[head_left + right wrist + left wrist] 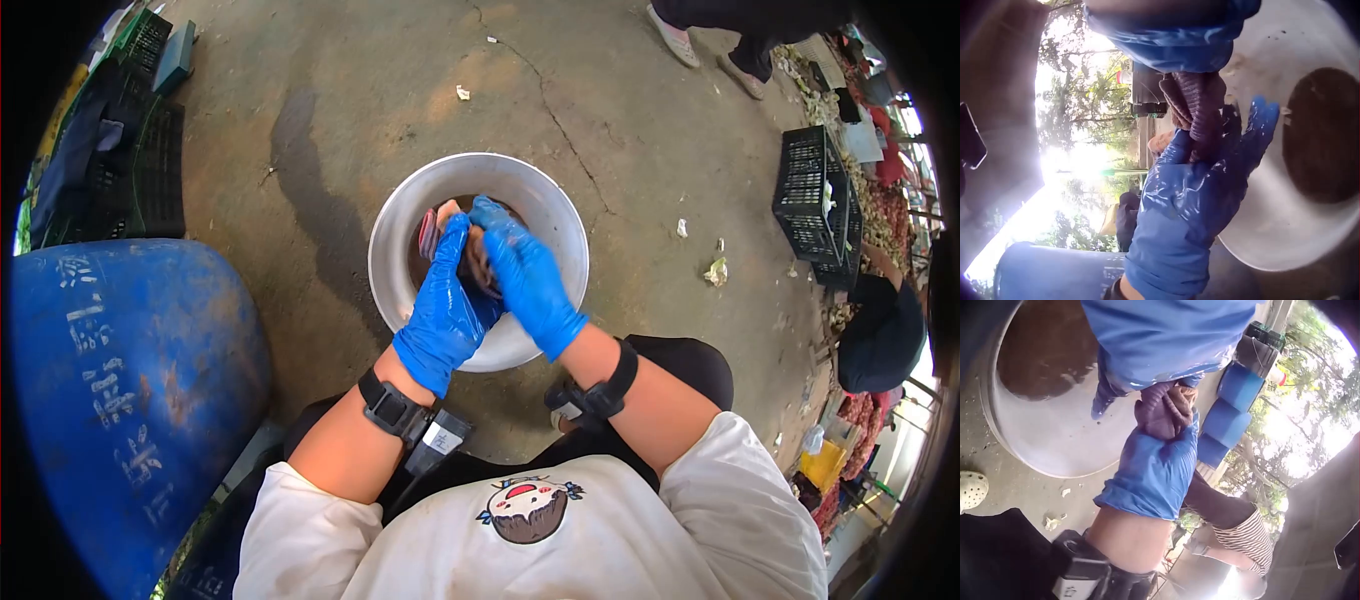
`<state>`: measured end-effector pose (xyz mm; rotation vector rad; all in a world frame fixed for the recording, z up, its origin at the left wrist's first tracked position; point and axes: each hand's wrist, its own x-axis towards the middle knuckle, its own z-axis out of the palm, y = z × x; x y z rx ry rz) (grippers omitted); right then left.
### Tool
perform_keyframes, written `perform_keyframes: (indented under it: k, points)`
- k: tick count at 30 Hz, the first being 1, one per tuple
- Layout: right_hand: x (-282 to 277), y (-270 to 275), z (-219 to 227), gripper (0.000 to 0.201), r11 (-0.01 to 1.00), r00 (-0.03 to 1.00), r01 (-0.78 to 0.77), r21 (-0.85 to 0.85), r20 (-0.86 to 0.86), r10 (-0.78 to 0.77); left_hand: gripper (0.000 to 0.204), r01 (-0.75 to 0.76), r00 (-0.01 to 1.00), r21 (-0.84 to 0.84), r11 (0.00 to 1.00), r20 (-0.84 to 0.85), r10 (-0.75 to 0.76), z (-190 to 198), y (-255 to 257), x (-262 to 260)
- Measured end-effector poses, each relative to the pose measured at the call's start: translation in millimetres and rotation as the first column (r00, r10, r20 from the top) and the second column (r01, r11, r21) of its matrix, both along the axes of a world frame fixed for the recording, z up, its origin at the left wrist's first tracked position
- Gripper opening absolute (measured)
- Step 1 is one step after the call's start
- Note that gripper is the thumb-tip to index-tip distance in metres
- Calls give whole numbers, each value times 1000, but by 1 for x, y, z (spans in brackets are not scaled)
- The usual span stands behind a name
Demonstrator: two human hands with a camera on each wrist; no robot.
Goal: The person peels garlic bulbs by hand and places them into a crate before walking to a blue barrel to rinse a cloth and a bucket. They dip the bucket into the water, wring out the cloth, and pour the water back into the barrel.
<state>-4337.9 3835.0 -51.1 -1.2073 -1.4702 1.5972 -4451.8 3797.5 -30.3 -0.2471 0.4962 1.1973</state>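
1. Left fingers (452, 240) curl round a ridged purple-brown piece (478, 262); the left hand (447, 305) grips it from 7 o'clock.
2. The right hand (525, 275) closes on the same piece from 4 o'clock, its fingers wrapped over the top.
3. The piece sits between the two palms, equally near both. Its long axis seems to run 12 to 6, though gloves hide most of it.
4. Both hands hold it above the bowl (555, 215), whose dark bottom lies toward 11 o'clock.
5. The bowl stands on the concrete floor (330, 90), with a blue barrel (120, 380) at 9 o'clock.
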Motion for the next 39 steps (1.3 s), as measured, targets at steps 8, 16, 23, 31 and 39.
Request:
perform_keyframes:
  k: [8,16,23,31,39]
  points:
    - [3,-6,-9,62,889,874,-258,378,483,47,24,59,976,-85,995,-203,-75,-21,-1,-12]
    - [51,30,12,63,804,787,-191,564,577,-218,18,-40,825,-87,995,-564,-16,-19,7,-31]
    - [100,32,-13,62,953,779,-43,-299,587,219,16,-14,634,-255,967,-750,-189,-17,16,-31]
    - [98,7,-15,52,729,951,297,-617,261,-167,19,-100,857,-206,973,-514,-21,-19,6,-23]
    - [80,-22,34,43,690,957,236,-685,286,-44,51,-307,940,-246,919,-226,254,37,-7,-4]
